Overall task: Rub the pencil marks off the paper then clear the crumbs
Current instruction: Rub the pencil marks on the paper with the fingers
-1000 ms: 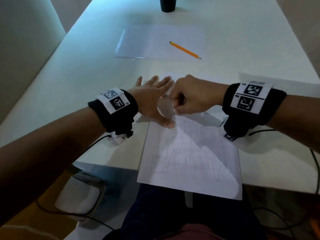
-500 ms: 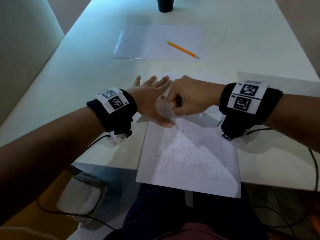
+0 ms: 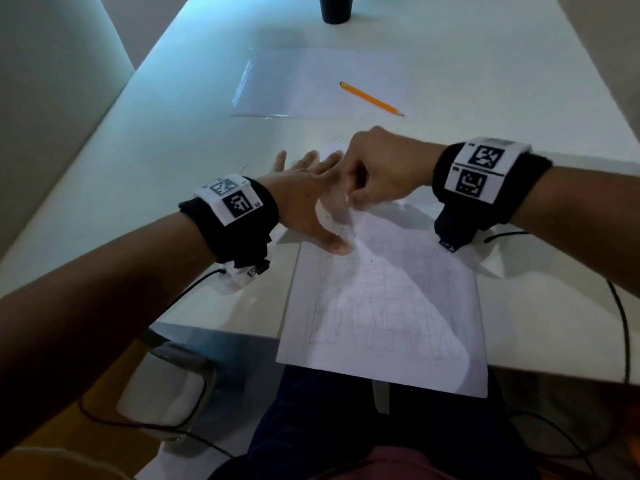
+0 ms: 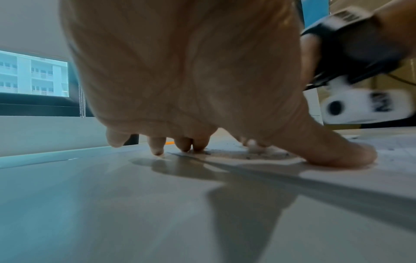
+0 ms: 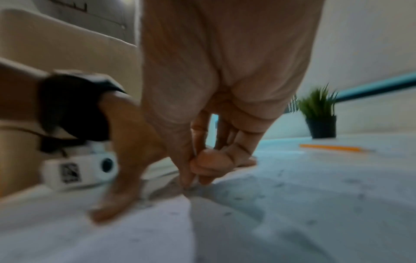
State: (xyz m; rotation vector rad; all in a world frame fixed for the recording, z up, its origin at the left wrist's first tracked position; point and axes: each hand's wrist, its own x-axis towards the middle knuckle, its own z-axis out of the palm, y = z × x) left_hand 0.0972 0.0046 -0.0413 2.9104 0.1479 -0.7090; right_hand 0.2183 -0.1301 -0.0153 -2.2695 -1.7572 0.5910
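At the left, the left hand [image 3: 304, 188] lies flat with its fingers straight and spread. The thumb [image 4: 342, 153] presses on the top left corner of the paper [image 3: 384, 306], and the other fingertips [image 4: 157, 147] touch down at the sheet's far edge and on the white bench [image 3: 156, 174] just beside it. This hand has hold of nothing; it only pins the sheet. A black wristband with a white printed tag [image 3: 235, 202] sits on that wrist, with a small white camera under it.

The paper lies in front of the person, its near edge hanging over the bench's front edge above the lap. Faint pencil marks [image 3: 374, 327] cover its lower half, and small dark crumbs [image 5: 313, 220] are scattered over the upper part.

Just right of the left hand, touching it in the head view, the right hand [image 3: 384, 171] is curled into a loose fist at the top of the sheet. Its thumb and fingertips [image 5: 191, 176] are pinched together and pressed down onto the paper. Whatever they hold is hidden by the fingers and blurred in the wrist view, so I cannot tell what it is.

Farther back on the bench an orange pencil [image 3: 372, 99] lies on a clear plastic sleeve [image 3: 287, 81]. Behind these stands a dark pot [image 3: 335, 8] holding a green plant [image 5: 317, 105].
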